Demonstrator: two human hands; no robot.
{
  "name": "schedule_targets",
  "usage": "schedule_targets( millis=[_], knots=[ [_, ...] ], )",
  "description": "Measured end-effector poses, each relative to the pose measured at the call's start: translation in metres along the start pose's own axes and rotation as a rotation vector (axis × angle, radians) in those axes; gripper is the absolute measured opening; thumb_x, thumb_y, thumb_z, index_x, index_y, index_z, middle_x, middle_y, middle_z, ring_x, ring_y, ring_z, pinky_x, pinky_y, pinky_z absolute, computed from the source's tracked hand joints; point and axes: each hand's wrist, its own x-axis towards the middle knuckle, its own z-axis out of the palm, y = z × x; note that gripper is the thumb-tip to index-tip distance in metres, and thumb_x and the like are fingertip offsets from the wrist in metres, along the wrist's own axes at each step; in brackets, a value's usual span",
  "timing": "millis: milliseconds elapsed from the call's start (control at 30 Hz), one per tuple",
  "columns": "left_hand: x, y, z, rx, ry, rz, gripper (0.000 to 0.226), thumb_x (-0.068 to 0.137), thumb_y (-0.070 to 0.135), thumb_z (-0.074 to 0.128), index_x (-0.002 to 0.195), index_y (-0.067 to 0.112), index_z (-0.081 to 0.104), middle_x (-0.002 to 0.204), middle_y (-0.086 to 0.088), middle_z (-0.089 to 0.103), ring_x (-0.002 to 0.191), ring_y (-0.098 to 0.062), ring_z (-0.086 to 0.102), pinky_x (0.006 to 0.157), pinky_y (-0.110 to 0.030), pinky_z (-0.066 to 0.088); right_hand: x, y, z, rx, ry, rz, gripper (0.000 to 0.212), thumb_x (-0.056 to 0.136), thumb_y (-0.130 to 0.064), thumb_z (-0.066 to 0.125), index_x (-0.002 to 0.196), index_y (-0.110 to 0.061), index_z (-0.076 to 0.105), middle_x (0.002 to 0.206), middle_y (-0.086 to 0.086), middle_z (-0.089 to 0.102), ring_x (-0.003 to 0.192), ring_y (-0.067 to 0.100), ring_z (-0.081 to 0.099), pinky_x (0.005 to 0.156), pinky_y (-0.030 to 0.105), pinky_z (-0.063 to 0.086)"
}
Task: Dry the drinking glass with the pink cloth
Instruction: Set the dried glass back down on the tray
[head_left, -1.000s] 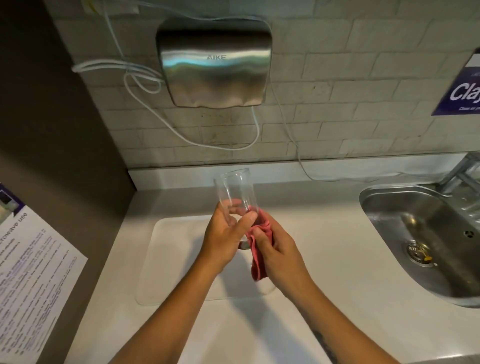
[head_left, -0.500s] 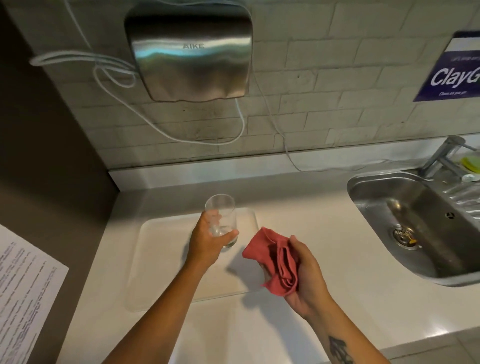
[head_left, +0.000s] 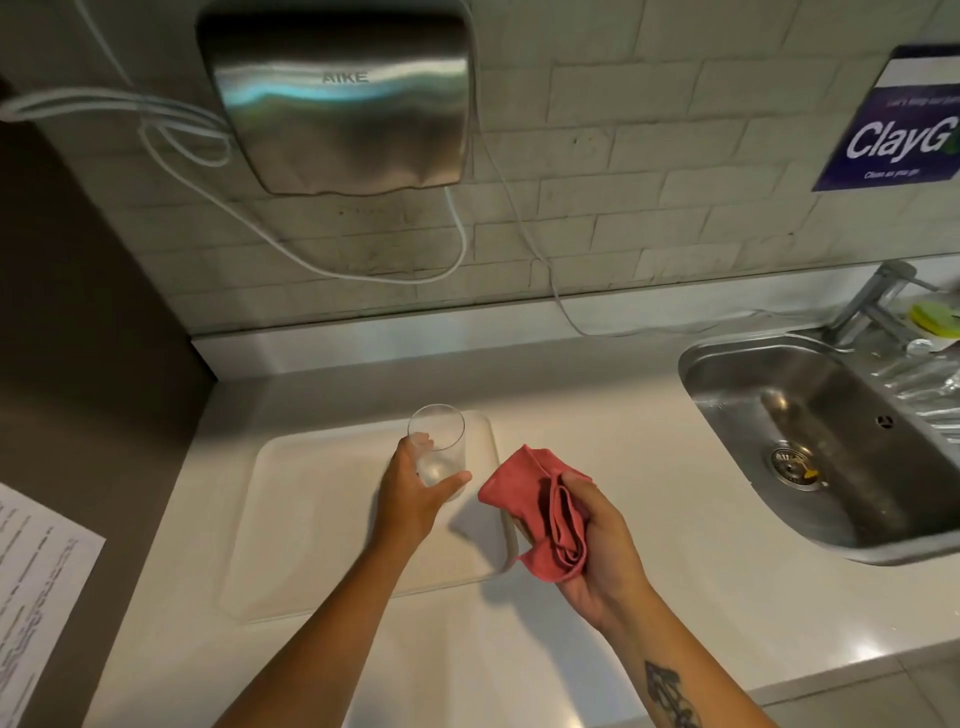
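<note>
clear upright glass (head_left: 437, 451), crumpled pink cloth (head_left: 540, 512)

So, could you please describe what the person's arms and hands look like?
Both forearms are bare, with no sleeves in view. The left hand and right hand wear no gloves, and no rings or watch show. The right forearm bears a dark tattoo near the frame's bottom edge.
</note>
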Motion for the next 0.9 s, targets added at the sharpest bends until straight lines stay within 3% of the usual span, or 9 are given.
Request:
schedule_targets(
  millis=[133, 200, 333, 433, 500, 567, 633, 767, 900],
  knots=[
    [-0.005, 0.01, 0.001, 0.014, -0.003, -0.023, 0.098, 0.066, 0.041, 0.101, 0.147, 0.024, 0.047, 0.147, -0.002, 0.061, 0.135, -0.029, 0.059, 0.108, -0.048, 0.053, 0.005, -0.01, -0.003, -0.011, -0.031, 0.01, 0.029, 0.091, -0.023, 0.072, 0.112, -0.009, 0.085, 0.11, 0.019, 0.083, 0.087, 0.032, 0.085, 0.074, 0.042, 0.071],
    [-0.02, 0.022, 0.003, 0.117, 0.127, -0.064, 0.114, 0.061, 0.04, 0.104, 0.153, 0.013, 0.042, 0.154, -0.013, 0.049, 0.14, -0.033, 0.049, 0.112, -0.055, 0.048, 0.007, -0.015, -0.005, -0.024, -0.044, 0.009, 0.029, 0.089, -0.023, 0.072, 0.112, -0.009, 0.083, 0.107, 0.018, 0.084, 0.085, 0.031, 0.085, 0.074, 0.041, 0.07],
    [-0.088, 0.047, 0.021, -0.024, 0.484, 0.005, 0.05, 0.08, 0.029, 0.087, 0.118, 0.017, 0.056, 0.126, -0.009, 0.053, 0.11, -0.036, 0.059, 0.092, -0.055, 0.055, 0.012, -0.027, -0.011, -0.072, -0.071, -0.002, 0.038, 0.091, -0.024, 0.069, 0.126, -0.01, 0.076, 0.111, 0.017, 0.083, 0.088, 0.028, 0.085, 0.076, 0.039, 0.07],
    [-0.119, 0.088, 0.037, -0.424, 0.112, -0.224, 0.04, 0.085, 0.057, 0.069, 0.104, 0.021, 0.066, 0.099, -0.004, 0.072, 0.089, -0.025, 0.07, 0.075, -0.037, 0.055, 0.012, -0.034, -0.012, -0.1, -0.12, 0.008, 0.044, 0.093, -0.024, 0.066, 0.133, -0.005, 0.069, 0.108, 0.018, 0.082, 0.088, 0.029, 0.084, 0.076, 0.04, 0.07],
    [-0.122, 0.113, 0.047, -0.626, -0.105, -0.316, 0.038, 0.097, 0.054, 0.068, 0.115, 0.021, 0.072, 0.104, -0.005, 0.081, 0.093, -0.02, 0.079, 0.072, -0.032, 0.062, 0.011, -0.036, -0.013, -0.153, -0.165, 0.012, 0.044, 0.096, -0.022, 0.065, 0.134, -0.002, 0.068, 0.116, 0.025, 0.078, 0.1, 0.039, 0.079, 0.094, 0.055, 0.063],
    [-0.119, 0.13, 0.052, -0.693, -0.1, -0.245, 0.027, 0.106, 0.033, 0.062, 0.128, 0.02, 0.07, 0.115, -0.006, 0.082, 0.104, -0.021, 0.08, 0.077, -0.033, 0.065, 0.01, -0.039, -0.014, -0.204, -0.189, 0.0, 0.046, 0.096, -0.02, 0.066, 0.139, -0.004, 0.065, 0.127, 0.029, 0.073, 0.112, 0.042, 0.073, 0.103, 0.061, 0.055],
    [-0.114, 0.137, 0.053, -0.734, -0.018, -0.205, 0.022, 0.108, 0.019, 0.06, 0.128, 0.016, 0.069, 0.117, -0.01, 0.081, 0.107, -0.028, 0.079, 0.08, -0.036, 0.065, 0.012, -0.044, -0.017, -0.265, -0.223, -0.029, 0.043, 0.094, -0.02, 0.065, 0.136, -0.01, 0.069, 0.127, 0.024, 0.076, 0.108, 0.036, 0.077, 0.093, 0.05, 0.064],
    [-0.11, 0.14, 0.051, -0.577, 0.045, -0.112, 0.017, 0.111, 0.025, 0.056, 0.125, 0.028, 0.066, 0.114, -0.004, 0.079, 0.107, -0.029, 0.077, 0.087, -0.048, 0.066, 0.011, -0.057, -0.019, -0.476, -0.258, -0.094, 0.044, 0.09, -0.034, 0.076, 0.133, -0.022, 0.072, 0.124, 0.015, 0.08, 0.102, 0.031, 0.081, 0.08, 0.044, 0.067],
    [-0.108, 0.142, 0.047, -0.276, 0.02, 0.044, 0.014, 0.111, 0.041, 0.051, 0.119, 0.05, 0.058, 0.11, 0.015, 0.075, 0.099, -0.002, 0.073, 0.074, -0.021, 0.061, 0.009, -0.075, -0.024, -0.826, -0.311, -0.147, 0.056, 0.093, -0.022, 0.086, 0.135, -0.048, 0.058, 0.117, -0.01, 0.078, 0.1, 0.022, 0.084, 0.068, 0.042, 0.07]
  ],
)
